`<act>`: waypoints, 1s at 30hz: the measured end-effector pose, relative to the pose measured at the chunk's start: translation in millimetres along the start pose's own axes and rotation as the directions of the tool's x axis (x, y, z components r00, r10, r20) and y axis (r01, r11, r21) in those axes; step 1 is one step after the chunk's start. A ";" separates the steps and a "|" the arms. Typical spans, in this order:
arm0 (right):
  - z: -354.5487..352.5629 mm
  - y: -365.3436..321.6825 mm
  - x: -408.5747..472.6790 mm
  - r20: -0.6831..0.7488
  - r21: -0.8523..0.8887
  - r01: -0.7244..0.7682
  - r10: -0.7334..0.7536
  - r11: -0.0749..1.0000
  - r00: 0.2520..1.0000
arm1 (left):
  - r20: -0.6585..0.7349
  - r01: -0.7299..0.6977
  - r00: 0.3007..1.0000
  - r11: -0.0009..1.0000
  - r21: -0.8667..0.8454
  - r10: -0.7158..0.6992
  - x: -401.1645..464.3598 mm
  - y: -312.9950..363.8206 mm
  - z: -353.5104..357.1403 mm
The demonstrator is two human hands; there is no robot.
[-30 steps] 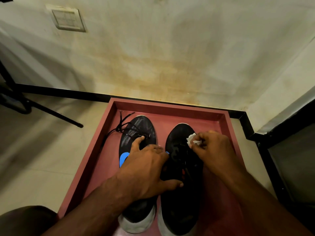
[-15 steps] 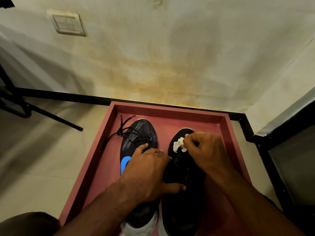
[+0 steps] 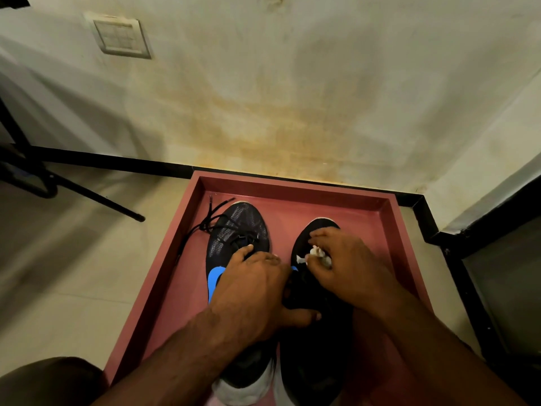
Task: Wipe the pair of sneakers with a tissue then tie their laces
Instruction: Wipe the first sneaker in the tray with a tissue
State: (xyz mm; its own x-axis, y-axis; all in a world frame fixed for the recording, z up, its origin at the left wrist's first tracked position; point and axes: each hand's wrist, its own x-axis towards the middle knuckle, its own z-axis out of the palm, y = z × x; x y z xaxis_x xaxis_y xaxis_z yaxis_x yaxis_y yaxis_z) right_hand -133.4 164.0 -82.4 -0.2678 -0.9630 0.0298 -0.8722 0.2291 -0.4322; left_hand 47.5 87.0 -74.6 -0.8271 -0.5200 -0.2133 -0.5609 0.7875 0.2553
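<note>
Two black sneakers (image 3: 238, 230) sit in one red tray (image 3: 292, 186); right hand (image 3: 348, 268) pinches one tissue (image 3: 314, 254) on the right toe, left hand (image 3: 254, 291) rests flat across both.

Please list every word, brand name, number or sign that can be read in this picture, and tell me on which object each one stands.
No readable text appears anywhere.
Black mesh sneaker on the left: a blue shape on its side, no letters legible.
Black sneaker on the right: too dark to show any marking.
Crumpled white tissue: blank.
Pale square wall plate: only a faint grid, no lettering.
Dark red wooden tray: plain.
</note>
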 end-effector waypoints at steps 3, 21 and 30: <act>-5.1 1.3 -5.3 0.141 0.160 0.024 -0.047 0.987 0.989 | 0.008 -0.001 1.000 1.000 0.015 0.001 -0.3 -0.3 0.1; -11.7 -6.6 -1.8 0.227 -0.035 -0.088 0.094 0.996 0.969 | -0.042 -0.010 0.999 1.000 -0.011 0.009 -1.0 -0.5 2.5; -15.8 9.1 -3.6 -0.184 0.043 -0.199 0.204 0.979 0.962 | -0.033 -0.014 0.999 1.000 -0.023 0.013 -1.0 -2.0 3.8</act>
State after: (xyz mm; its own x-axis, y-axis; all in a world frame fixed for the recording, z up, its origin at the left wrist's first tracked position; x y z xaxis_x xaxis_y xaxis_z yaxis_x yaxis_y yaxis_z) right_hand -146.9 171.8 -72.2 -0.5102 -0.8535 0.1062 -0.7832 0.4100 -0.4675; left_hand 49.5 87.2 -78.5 -0.8350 -0.5205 -0.1786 -0.5503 0.7868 0.2795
